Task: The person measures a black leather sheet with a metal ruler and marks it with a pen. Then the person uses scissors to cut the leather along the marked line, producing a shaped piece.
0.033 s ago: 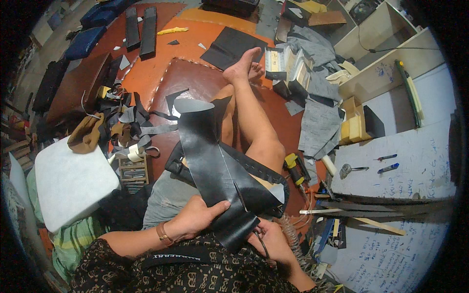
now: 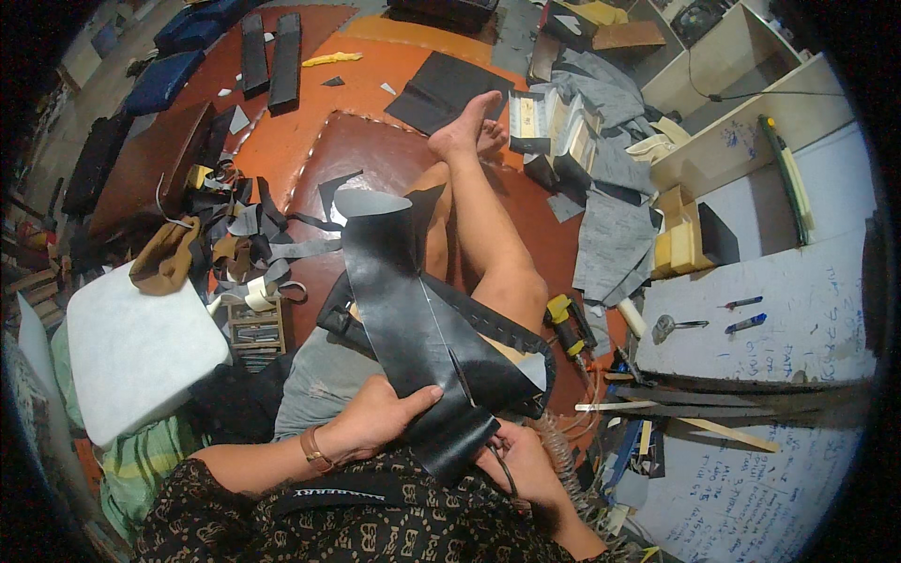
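A long piece of glossy black leather (image 2: 399, 310) lies across my lap, its far end curling over to show a grey underside. My left hand (image 2: 380, 418) grips its near left edge, thumb on top and fingers underneath. My right hand (image 2: 526, 462) is closed around the handles of scissors (image 2: 461, 373), at the leather's near right corner. Their dark blades show along a slit in the leather, and a pale line runs on from the tip. Beneath the leather, a black padded piece with a row of marks (image 2: 479, 328) rests over my legs.
A white cushion block (image 2: 141, 347) stands at left, beside leather scraps (image 2: 249, 225) and a wooden tool box (image 2: 256, 328). To the right are a yellow-black power tool (image 2: 566, 324), grey cloth (image 2: 615, 235) and a white board (image 2: 798, 310) with pens. Black leather (image 2: 441, 94) lies by my foot.
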Demonstrator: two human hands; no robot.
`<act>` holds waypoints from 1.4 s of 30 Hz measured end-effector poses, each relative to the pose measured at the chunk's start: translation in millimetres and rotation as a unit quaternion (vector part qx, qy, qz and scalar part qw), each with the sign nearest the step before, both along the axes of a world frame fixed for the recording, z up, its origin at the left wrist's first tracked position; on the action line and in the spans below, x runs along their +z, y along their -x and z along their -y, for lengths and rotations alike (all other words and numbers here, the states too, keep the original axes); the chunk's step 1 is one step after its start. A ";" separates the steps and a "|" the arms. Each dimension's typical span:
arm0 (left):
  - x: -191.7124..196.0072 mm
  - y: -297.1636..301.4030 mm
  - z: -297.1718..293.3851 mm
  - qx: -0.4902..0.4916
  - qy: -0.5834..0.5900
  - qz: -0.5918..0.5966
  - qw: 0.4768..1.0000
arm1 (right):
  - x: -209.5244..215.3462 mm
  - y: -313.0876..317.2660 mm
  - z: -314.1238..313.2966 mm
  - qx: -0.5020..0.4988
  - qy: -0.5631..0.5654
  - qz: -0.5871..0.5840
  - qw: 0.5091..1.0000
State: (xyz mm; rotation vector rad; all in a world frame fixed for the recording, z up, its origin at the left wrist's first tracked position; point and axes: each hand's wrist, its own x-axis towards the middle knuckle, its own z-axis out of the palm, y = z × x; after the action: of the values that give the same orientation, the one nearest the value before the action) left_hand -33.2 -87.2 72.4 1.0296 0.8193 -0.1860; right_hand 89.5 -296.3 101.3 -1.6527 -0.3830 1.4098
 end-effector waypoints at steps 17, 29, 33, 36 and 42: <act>-14.1 -14.2 -18.9 0.091 0.070 0.016 0.993 | -14.6 -3.5 3.8 0.044 -0.007 0.125 0.991; -5.2 -2.2 -7.4 0.010 -0.009 -0.010 1.000 | -4.0 -9.2 -3.2 0.071 -0.010 0.112 0.991; -12.6 -0.3 -4.0 0.025 0.012 -0.001 1.000 | -10.2 -7.9 2.2 0.052 -0.026 0.082 0.995; -10.6 -2.2 -4.2 0.027 0.014 0.008 0.999 | -7.1 -11.5 -1.9 0.061 -0.003 0.046 0.997; -9.9 -2.3 -4.5 0.028 0.010 0.013 0.999 | -6.0 -11.5 -2.7 0.071 -0.042 0.089 0.993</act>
State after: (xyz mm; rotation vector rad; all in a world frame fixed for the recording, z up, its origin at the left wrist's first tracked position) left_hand -30.8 -82.7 62.5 0.9875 0.8201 -0.1335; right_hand 101.0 -293.6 95.3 -1.7146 -0.6633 1.3337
